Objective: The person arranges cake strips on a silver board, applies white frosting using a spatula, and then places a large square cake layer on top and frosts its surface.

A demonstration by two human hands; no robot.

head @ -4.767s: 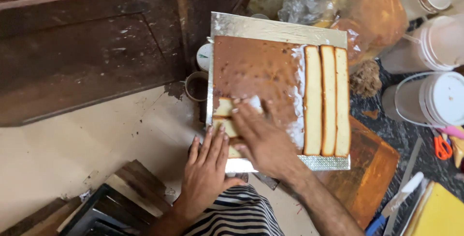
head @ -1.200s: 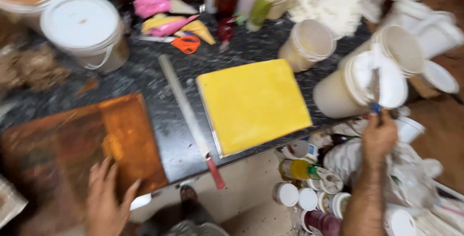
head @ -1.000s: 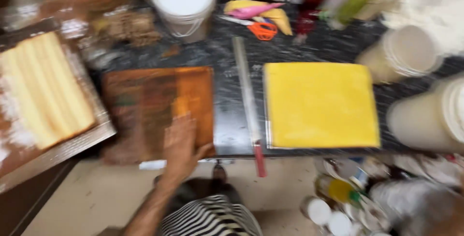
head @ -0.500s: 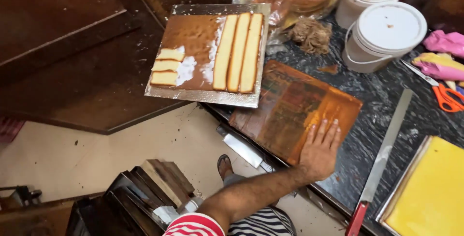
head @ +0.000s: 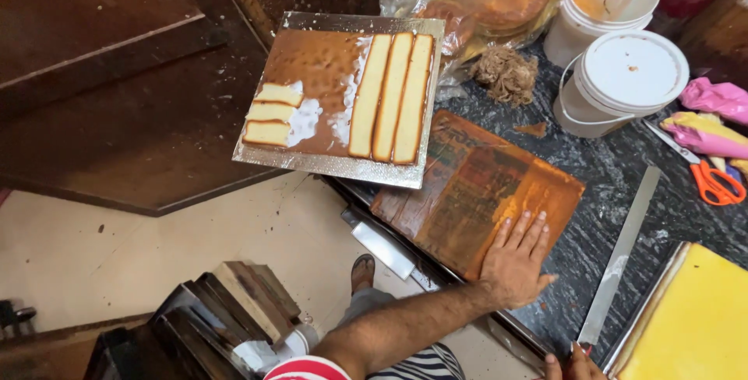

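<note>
bare counter [head: 623, 170] between board [head: 467, 193], bucket [head: 623, 84]

Left hand [head: 516, 265] flat, fingers spread, palm down; right hand [head: 575, 364] barely in view.

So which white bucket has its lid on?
The nearer white bucket, beside the dark counter's pink bag, is the closed one: a flat white lid covers its top. The bucket behind it has no lid, so its orange inside shows.
</note>
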